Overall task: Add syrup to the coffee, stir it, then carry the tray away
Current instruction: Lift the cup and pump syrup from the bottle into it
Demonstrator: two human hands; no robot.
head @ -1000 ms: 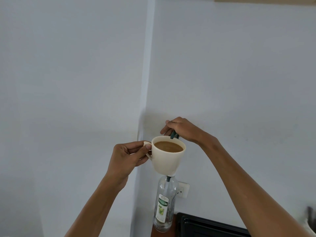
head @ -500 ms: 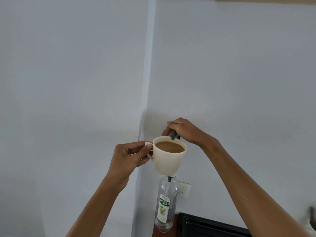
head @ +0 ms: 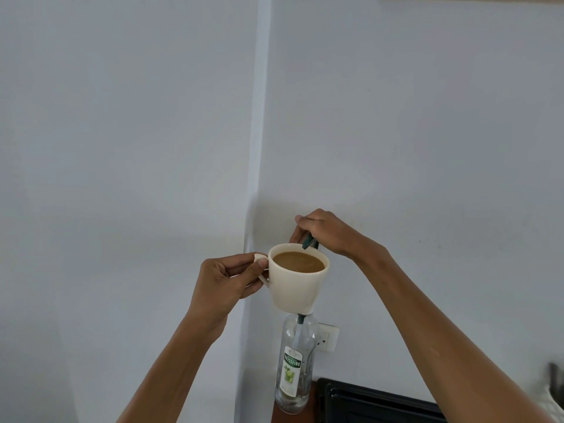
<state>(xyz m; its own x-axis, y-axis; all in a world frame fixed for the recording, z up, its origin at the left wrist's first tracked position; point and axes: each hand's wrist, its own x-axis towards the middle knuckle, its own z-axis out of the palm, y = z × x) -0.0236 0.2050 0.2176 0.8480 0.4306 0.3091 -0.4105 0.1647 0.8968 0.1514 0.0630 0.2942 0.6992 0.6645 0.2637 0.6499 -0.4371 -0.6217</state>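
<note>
Cup held up over syrup bottle, pump under right hand.

Left hand point(head: 227, 277) pinches the handle of the cream cup point(head: 297, 279), thumb on top, cup raised in the air against a white wall point(head: 427, 132). Coffee point(head: 298, 262) light brown, near the rim. Right hand point(head: 323, 232) curls down over a dark green pump point(head: 309, 242) just behind the cup's far rim, fingers closed on it. Clear bottle point(head: 294, 364) with green label stands directly below the cup; its neck hidden behind the cup's base. Socket point(head: 329, 335) on the wall beside the bottle. Black tray point(head: 375, 404) at bottom right, partly cut off. Desk point(head: 288, 418) only a brown sliver under the bottle.
</note>
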